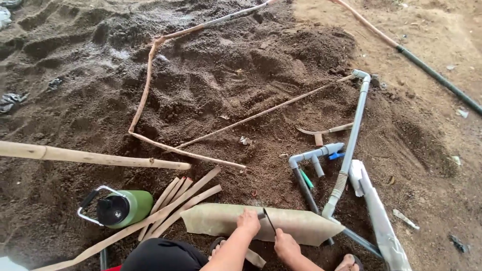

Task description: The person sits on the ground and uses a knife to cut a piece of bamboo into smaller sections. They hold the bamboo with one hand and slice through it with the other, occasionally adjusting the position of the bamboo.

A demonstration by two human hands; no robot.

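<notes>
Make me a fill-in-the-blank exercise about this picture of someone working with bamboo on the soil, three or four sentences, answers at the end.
1. The left hand presses on a wide piece of split ____ lying across the soil.
2. The right hand holds a thin dark ____ against that piece.
3. The bottle lying on its side to the left is ____ in colour.
4. The grey pipes lie to the ____ of the hands.

Missing words: bamboo; blade; green; right
</notes>
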